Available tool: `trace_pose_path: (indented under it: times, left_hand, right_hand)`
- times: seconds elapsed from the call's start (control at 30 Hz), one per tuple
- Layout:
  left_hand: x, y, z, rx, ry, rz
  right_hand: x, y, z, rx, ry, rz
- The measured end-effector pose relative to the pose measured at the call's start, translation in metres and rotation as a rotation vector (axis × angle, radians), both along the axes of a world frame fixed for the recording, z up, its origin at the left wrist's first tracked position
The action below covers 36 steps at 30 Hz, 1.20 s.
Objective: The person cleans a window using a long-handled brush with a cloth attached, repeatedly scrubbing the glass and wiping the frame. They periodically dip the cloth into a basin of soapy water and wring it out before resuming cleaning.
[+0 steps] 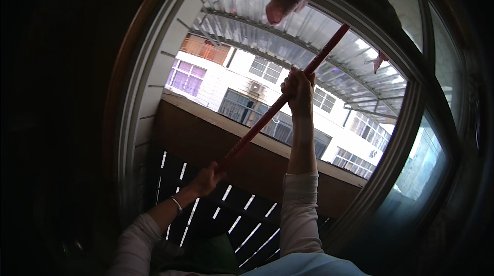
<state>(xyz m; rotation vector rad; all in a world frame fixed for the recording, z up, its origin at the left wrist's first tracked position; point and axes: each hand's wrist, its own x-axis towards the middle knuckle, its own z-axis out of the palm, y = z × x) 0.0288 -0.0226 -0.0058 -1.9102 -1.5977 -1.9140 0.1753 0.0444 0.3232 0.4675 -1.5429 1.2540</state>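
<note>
Both hands grip a long red pole [266, 118], which slants up to the right across an open window. My left hand [206, 181], below a bracelet-ringed wrist, is closed around its lower part. Higher up, my right hand [299, 89] wraps the pole with the arm raised. The pole's top meets the upper window frame [370, 40]; whether it ends there or passes behind is hidden. A pinkish cloth [281, 8] hangs outside, left of the pole's top. Another small pink piece [380, 62] hangs to the right.
A brown ledge [231, 137] runs below the opening, above dark slats [216, 199] with light gaps. A glass pane [417, 164] stands at right. Outside are a corrugated roof [247, 2] on metal bars and a white building [239, 75] with barred windows. The room's sides are dark.
</note>
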Motion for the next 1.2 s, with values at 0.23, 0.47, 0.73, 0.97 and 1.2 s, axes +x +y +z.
trace_pose_path:
  times: [0.23,0.47,0.73,0.97,1.2]
  left_hand:
    - [0.043,0.011,0.028,-0.116,0.079,-0.054]
    - [0.063,0.006,0.057,-0.084,0.475,0.094]
    - [0.004,-0.062,0.327,0.413,-0.222,-0.354]
    - [0.076,-0.116,0.416,0.812,0.079,0.292]
    - [0.084,-0.111,0.437,0.772,0.241,0.184]
  right_hand:
    - [0.072,0.02,0.011,-0.052,0.102,-0.125]
    - [0.097,0.036,0.019,-0.187,0.023,-0.179]
    - [0.085,0.049,0.022,-0.138,-0.004,-0.133]
    - [0.049,0.042,0.022,-0.074,0.05,-0.056]
    - [0.003,0.054,0.101,0.187,0.241,-0.055]
